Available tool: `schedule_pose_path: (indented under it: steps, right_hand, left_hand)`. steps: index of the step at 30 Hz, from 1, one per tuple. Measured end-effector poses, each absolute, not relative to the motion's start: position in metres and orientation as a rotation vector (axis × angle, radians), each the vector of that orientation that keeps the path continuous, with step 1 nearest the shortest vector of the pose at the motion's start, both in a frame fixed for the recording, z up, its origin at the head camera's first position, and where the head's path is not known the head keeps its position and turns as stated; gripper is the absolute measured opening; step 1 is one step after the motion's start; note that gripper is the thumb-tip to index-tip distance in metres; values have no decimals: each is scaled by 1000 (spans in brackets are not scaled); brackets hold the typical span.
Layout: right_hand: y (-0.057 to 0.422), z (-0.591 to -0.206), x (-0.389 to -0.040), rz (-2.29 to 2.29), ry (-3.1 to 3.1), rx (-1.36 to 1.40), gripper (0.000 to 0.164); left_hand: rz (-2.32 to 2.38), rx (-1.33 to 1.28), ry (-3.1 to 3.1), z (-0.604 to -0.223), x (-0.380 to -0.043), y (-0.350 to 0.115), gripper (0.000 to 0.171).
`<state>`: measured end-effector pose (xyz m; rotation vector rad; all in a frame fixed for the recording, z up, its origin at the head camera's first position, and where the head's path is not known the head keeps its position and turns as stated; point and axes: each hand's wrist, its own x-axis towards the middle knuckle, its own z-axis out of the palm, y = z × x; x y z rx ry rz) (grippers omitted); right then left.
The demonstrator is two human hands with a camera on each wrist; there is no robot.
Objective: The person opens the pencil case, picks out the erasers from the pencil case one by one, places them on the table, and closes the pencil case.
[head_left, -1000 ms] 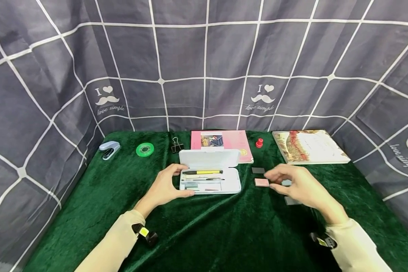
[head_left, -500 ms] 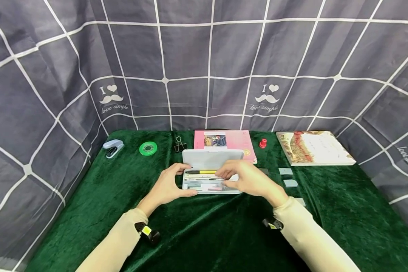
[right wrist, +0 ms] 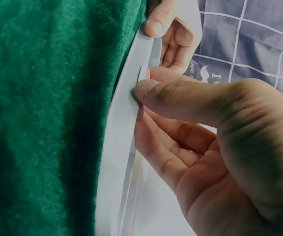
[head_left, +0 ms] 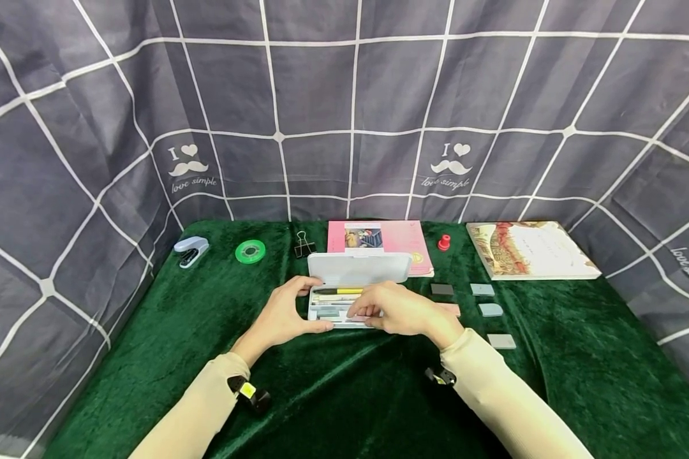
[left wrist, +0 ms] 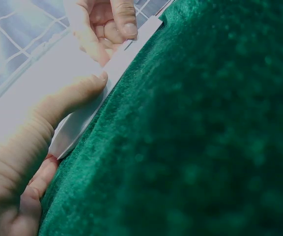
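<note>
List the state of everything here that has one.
Pencil case, open
Left hand, gripping the case's left end
Right hand, fingers bent in the case, grip unclear
Pink book, closed, partly hidden
Illustrated book, closed, flat
Tape roll, lying flat
Binder clip, wire handle raised
Stapler, unclear

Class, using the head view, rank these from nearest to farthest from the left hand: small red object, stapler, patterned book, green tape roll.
From the left hand:
1. Green tape roll, ahead and left
2. Stapler, farther left
3. Small red object, ahead and right
4. Patterned book, far right
</note>
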<state>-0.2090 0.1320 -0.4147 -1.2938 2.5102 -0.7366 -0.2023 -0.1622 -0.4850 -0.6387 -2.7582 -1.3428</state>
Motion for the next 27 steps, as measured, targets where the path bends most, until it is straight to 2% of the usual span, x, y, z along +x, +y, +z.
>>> schedule_pose_path:
  steps: [13,19,27]
  right_hand:
    - [151,-404,-204,-942,2620,-1203,22]
    - [197,-395,-193,-1051,2781,-1261,28]
    - [278,-388,-159,-1051,3015,-1215,48]
  left_hand:
    - [-1330,-672,-2735,-487,-203,-161,83]
    - [-1318,-655,-2755,-488,-202,-161,84]
    - [-1332,-657,-2743,-484,-200,-163,84]
